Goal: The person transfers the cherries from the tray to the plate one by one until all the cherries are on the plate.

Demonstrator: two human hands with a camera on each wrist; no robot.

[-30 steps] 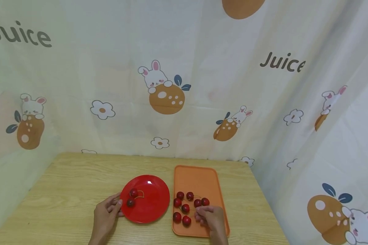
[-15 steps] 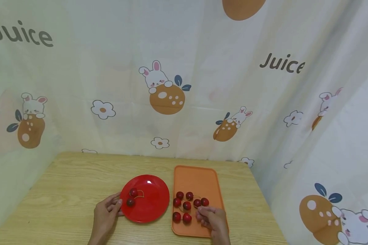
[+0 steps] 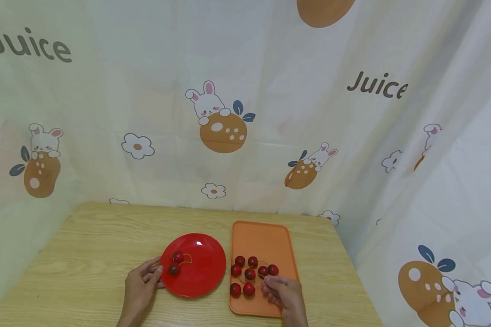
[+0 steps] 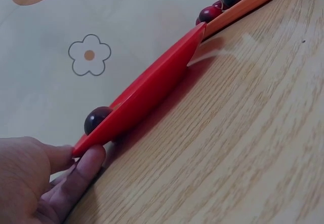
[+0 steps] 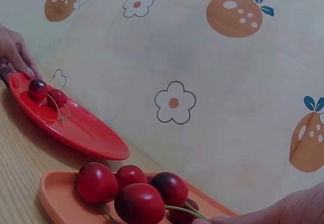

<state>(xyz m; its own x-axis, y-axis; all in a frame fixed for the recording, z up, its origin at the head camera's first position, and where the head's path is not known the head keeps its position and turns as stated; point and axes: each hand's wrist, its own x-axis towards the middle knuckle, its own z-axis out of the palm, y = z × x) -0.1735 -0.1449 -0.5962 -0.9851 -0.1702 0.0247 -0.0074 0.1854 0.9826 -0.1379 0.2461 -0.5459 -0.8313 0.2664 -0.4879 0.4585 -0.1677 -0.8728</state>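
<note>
A red plate (image 3: 204, 268) holds two dark cherries (image 3: 176, 263) near its left side. My left hand (image 3: 158, 277) pinches the plate's left rim, thumb on top and fingers beneath; the left wrist view shows those fingers (image 4: 86, 163) under the raised rim of the plate (image 4: 152, 89). To the right lies an orange tray (image 3: 262, 236) with several red cherries (image 3: 249, 274). My right hand (image 3: 267, 285) rests on the tray's near right part with curled fingers beside the cherries. In the right wrist view a stem runs from the cherries (image 5: 139, 201) into my fingertips (image 5: 212, 219).
Both dishes sit on a wooden table (image 3: 90, 245) whose far and side edges meet a printed cloth backdrop (image 3: 245, 113). The table's right edge (image 3: 352, 281) runs close beside the tray.
Almost nothing differs. My right hand's fingers have shifted slightly among the near cherries on the tray. The left hand keeps its hold on the plate rim.
</note>
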